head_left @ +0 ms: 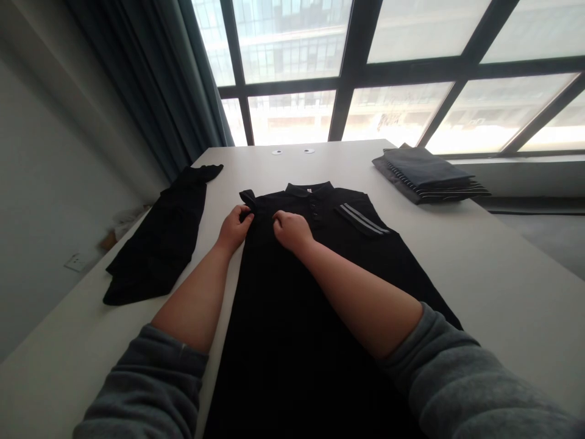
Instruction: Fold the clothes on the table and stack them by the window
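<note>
A black polo shirt (292, 305) lies flat on the white table (503, 274), collar away from me, with a folded sleeve showing two pale stripes (363, 219) on its right shoulder. My left hand (234, 228) pinches the shirt's left sleeve at the shoulder edge. Fingers curled, my right hand (292, 230) grips the fabric on the chest just left of the button placket. Both grey sweater sleeves are pushed up my forearms.
Another black garment (159, 244) lies crumpled along the table's left side. A stack of folded dark clothes (427, 174) sits at the far right corner. Two small round discs (292, 151) rest near the far edge. Windows and a dark curtain stand behind.
</note>
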`<action>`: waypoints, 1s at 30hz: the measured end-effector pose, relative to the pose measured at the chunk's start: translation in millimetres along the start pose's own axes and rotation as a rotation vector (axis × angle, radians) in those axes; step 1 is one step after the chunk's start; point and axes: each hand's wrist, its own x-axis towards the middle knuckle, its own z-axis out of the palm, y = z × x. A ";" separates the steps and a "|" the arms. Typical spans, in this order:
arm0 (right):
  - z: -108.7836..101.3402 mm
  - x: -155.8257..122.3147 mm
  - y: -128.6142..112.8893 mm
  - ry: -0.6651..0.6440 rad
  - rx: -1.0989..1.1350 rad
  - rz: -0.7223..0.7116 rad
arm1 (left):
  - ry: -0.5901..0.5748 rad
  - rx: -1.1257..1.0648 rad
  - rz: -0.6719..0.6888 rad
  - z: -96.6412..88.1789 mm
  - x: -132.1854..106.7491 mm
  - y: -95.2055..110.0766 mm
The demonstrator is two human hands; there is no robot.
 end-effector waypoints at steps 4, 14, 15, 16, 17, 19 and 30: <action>14.5 7.1 15.4 -0.160 -0.089 0.068 | -0.027 -0.030 0.043 2.6 -1.4 2.8; 9.7 21.0 29.5 0.105 0.331 0.243 | -0.558 0.066 0.235 1.7 -14.9 16.3; 10.1 20.9 30.0 0.117 0.333 0.219 | -0.579 0.086 0.269 3.1 -15.1 15.7; 11.2 20.7 30.1 0.122 0.315 0.185 | -0.575 0.108 0.296 4.7 -14.8 14.8; 12.9 20.4 29.7 0.116 0.276 0.148 | -0.554 0.131 0.311 6.3 -14.1 13.5; 17.0 19.8 28.3 0.061 0.157 0.089 | -0.492 0.170 0.296 8.1 -12.0 10.7; 22.5 16.0 22.6 -0.110 -0.065 0.064 | -0.455 0.215 0.030 -34.4 -16.4 -4.3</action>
